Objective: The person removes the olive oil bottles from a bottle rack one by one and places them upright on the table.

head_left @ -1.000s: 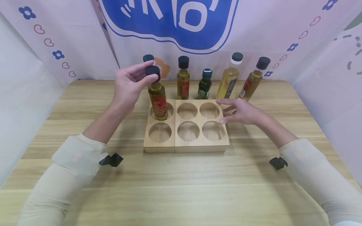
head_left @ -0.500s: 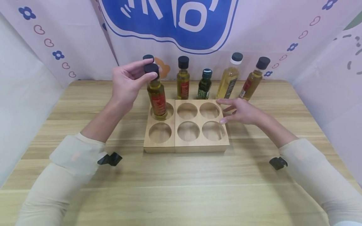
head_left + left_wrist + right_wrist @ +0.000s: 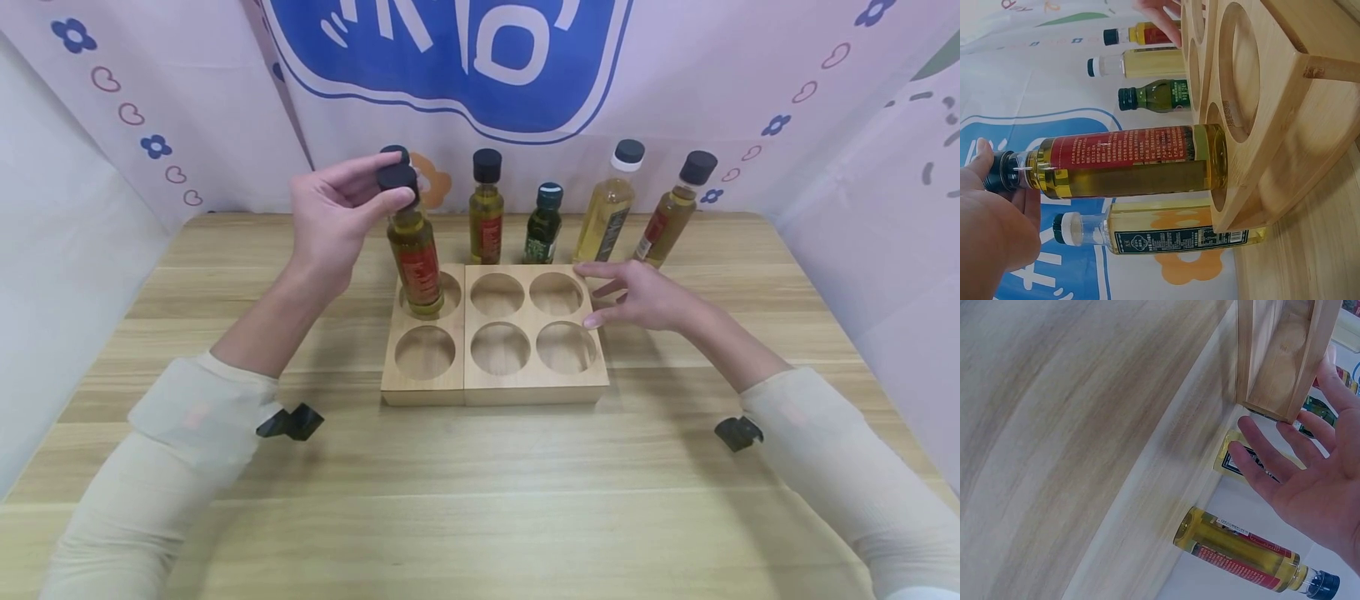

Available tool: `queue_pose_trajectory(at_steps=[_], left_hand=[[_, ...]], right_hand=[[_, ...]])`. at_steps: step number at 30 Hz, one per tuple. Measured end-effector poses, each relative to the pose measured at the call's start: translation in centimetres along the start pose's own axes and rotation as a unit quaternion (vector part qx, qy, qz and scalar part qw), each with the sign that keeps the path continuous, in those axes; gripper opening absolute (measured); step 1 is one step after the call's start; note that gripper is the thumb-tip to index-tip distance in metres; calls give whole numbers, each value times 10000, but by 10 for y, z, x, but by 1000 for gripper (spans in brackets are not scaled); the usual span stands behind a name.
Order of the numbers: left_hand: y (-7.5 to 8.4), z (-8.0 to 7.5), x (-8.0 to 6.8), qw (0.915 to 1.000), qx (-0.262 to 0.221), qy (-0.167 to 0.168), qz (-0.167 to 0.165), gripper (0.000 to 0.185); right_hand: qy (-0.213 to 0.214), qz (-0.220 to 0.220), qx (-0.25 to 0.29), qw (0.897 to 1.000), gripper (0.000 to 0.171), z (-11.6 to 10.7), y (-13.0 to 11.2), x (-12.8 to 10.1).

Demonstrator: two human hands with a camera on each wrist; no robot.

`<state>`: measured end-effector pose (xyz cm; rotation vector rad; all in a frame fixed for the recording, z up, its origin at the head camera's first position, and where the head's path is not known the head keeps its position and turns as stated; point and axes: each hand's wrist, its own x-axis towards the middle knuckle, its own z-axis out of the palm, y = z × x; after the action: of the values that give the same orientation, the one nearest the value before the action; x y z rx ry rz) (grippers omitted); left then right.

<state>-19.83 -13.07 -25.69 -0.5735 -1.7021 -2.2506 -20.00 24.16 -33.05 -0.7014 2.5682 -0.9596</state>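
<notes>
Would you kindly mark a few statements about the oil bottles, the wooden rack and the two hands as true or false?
1. The left hand holds the red-labelled bottle by its black cap. True.
2. That bottle stands in the front right hole of the wooden rack. False: its base is in the rear left hole.
3. The right hand grips a bottle. False: its fingers are straight at the rack's right edge and hold nothing.
4. The rack has six round holes. True.
5. The dark green bottle lies on its side. False: it stands upright behind the rack.
</notes>
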Motion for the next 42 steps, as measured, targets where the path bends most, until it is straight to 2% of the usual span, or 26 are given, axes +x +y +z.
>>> queue_pose_trajectory(at_steps=[10, 18, 23, 29, 42], left_hand=[[7, 1, 1, 9992, -251, 165, -274, 29], [11, 1, 4, 9987, -329, 277, -263, 31], [14, 1, 6, 9973, -459, 387, -420, 32], [19, -3, 6, 9968, -493, 423, -459, 30], [27, -11, 6, 9945, -357, 837, -527, 33]], right_hand=[[-9, -13, -25, 10000, 82, -1, 1, 0], [0, 9, -29, 10000, 83, -1, 0, 1], [-8, -4, 15, 10000, 82, -1, 1, 1], [-16, -13, 12, 10000, 83, -1, 1, 0], [-46, 12, 33, 10000, 83, -1, 1, 0]])
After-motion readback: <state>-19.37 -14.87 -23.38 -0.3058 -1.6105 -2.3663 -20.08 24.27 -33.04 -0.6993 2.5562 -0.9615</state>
